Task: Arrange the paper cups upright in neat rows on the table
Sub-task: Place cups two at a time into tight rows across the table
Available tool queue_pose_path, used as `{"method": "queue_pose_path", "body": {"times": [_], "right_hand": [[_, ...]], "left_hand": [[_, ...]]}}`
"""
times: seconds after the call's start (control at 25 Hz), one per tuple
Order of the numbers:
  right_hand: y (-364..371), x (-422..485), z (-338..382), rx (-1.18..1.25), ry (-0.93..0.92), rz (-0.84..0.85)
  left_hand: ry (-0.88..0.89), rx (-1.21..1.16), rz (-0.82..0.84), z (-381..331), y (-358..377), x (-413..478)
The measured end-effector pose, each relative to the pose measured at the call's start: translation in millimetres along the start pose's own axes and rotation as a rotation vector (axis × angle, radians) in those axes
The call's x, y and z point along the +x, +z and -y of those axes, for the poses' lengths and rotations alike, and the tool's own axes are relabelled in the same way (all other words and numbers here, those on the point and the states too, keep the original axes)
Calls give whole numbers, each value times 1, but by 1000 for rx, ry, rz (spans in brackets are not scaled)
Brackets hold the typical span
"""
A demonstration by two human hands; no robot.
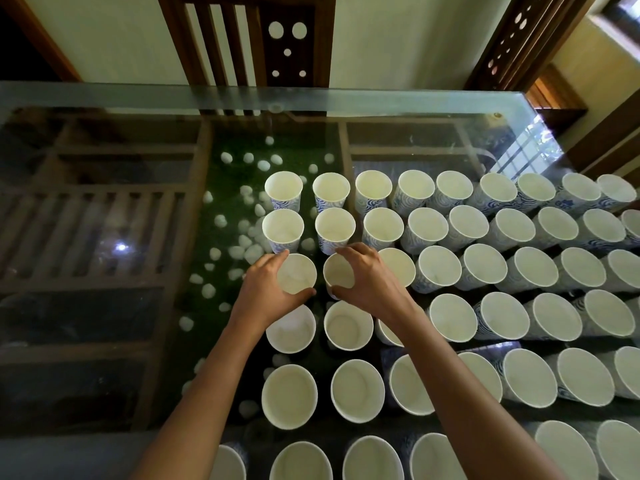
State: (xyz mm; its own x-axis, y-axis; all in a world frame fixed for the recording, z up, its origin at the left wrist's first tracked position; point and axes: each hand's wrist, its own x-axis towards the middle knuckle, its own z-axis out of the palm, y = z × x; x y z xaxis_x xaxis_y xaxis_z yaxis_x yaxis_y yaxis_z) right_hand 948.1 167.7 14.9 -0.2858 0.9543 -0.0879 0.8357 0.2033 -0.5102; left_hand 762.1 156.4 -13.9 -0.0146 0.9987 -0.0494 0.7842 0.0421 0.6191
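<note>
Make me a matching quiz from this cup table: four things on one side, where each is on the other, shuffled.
1 left hand
2 right hand
3 white pebbles
4 wooden chair

A beyond the far edge of the table
B grips leftmost cup, third row from the far edge
C under the table's glass, on green mat
D grips that row's second cup

Pairs: 1-B, 2-D, 3-C, 4-A

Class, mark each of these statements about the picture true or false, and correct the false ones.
1. The left hand grips a cup; the right hand grips its neighbour. True.
2. The cups lie on their sides. False: they stand upright, mouths up.
3. The table has a glass top. True.
4. The cups hold water. False: they are empty.
5. A wooden chair stands beyond the table. True.
</note>
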Motion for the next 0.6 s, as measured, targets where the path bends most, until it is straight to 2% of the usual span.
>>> {"method": "queue_pose_path", "body": {"times": [0.32, 0.6], "right_hand": [[-4, -4, 1, 9, 14, 3], [-12, 25, -1, 31, 16, -44]], "left_hand": [[16, -24, -13, -3, -4, -3], [77, 5, -125, -8, -12, 21]]}}
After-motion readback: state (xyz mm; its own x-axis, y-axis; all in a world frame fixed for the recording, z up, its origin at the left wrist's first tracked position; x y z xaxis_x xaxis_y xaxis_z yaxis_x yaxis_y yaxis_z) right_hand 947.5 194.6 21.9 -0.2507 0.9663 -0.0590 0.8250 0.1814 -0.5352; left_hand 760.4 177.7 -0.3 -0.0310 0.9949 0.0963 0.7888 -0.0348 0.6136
